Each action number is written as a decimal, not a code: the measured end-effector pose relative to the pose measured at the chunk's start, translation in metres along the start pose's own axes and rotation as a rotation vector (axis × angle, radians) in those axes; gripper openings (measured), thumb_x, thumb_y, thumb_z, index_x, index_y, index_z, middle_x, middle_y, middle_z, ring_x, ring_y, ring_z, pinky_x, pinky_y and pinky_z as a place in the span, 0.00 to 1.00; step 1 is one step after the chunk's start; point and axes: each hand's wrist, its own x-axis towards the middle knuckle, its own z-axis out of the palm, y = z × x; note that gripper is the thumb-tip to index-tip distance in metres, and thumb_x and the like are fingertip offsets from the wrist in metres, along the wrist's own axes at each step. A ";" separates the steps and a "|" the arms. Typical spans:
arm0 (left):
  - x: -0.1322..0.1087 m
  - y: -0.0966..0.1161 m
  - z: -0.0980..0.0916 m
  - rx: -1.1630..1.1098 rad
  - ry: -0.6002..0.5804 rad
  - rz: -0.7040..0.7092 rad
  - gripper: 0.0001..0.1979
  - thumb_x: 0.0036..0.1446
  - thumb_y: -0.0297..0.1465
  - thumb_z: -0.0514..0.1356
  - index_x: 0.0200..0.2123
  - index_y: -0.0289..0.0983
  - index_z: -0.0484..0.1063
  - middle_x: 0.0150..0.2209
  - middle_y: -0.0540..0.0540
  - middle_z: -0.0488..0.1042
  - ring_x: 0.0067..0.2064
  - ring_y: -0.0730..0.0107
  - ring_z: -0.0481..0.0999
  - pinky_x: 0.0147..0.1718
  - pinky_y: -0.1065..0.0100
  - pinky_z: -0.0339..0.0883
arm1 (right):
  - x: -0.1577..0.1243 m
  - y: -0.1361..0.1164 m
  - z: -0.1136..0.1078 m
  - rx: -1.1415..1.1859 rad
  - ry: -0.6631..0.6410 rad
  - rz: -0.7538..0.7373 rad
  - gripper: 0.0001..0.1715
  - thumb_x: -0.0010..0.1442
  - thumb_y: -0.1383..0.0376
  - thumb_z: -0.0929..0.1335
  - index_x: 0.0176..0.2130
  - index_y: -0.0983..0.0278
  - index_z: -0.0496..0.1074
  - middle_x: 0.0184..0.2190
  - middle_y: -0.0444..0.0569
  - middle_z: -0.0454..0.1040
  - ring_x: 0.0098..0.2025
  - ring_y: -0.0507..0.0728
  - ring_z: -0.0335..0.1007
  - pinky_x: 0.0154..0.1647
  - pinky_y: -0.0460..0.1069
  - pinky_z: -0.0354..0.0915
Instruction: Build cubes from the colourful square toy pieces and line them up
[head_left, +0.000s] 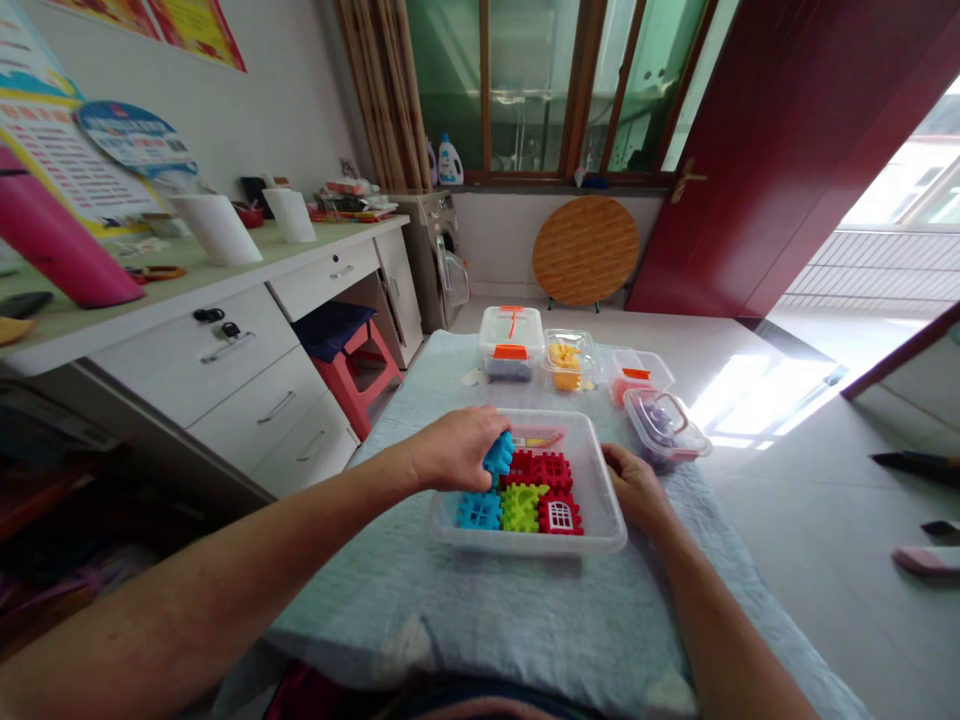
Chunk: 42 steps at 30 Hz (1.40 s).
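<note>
A clear plastic bin (602, 515) stands on the cloth-covered table and holds interlocking toy blocks. Pinched between thumb and fingers of my left hand (466, 448) is a blue building block (498, 456), at the bin's left side. Below it in the bin lies another blue block (478, 511), beside a lime green block (523, 507) and a red block with a white window (559, 515). More red blocks (553, 468) sit behind them. My right hand (637, 487) curls against the bin's right wall and grips it; some fingertips are hidden.
Beyond the bin stand a lidded box with orange latches (511, 345), a container of yellow pieces (568, 360), a container with an orange latch (637, 374) and a handled container of purple pieces (666, 428). A red stool (360, 365) is beside the white desk (202, 345).
</note>
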 end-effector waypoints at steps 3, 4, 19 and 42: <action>0.006 0.004 0.012 0.138 -0.011 -0.040 0.19 0.41 0.27 0.61 0.41 0.35 0.71 0.40 0.41 0.74 0.43 0.57 0.75 0.44 0.62 0.70 | 0.001 0.000 0.000 0.004 -0.040 0.007 0.20 0.53 0.60 0.65 0.43 0.64 0.77 0.35 0.51 0.80 0.38 0.59 0.74 0.39 0.51 0.70; 0.007 0.005 0.015 0.181 -0.012 -0.061 0.19 0.42 0.27 0.60 0.41 0.35 0.71 0.41 0.40 0.74 0.43 0.56 0.75 0.43 0.61 0.70 | 0.001 0.000 0.000 0.003 -0.044 0.009 0.20 0.54 0.60 0.65 0.43 0.64 0.77 0.36 0.51 0.80 0.38 0.59 0.74 0.39 0.51 0.70; 0.003 0.012 0.005 0.208 -0.024 -0.126 0.17 0.45 0.29 0.61 0.41 0.40 0.69 0.43 0.43 0.77 0.46 0.56 0.75 0.45 0.60 0.69 | -0.001 -0.005 -0.003 0.014 -0.059 0.012 0.20 0.53 0.61 0.64 0.42 0.64 0.77 0.34 0.50 0.80 0.37 0.59 0.74 0.38 0.50 0.69; -0.013 0.020 0.003 0.235 -0.312 -0.019 0.14 0.41 0.36 0.68 0.33 0.38 0.74 0.37 0.41 0.80 0.41 0.56 0.77 0.49 0.57 0.61 | 0.000 -0.003 -0.001 0.042 -0.055 0.005 0.19 0.54 0.61 0.65 0.42 0.64 0.77 0.35 0.51 0.80 0.39 0.60 0.74 0.40 0.52 0.70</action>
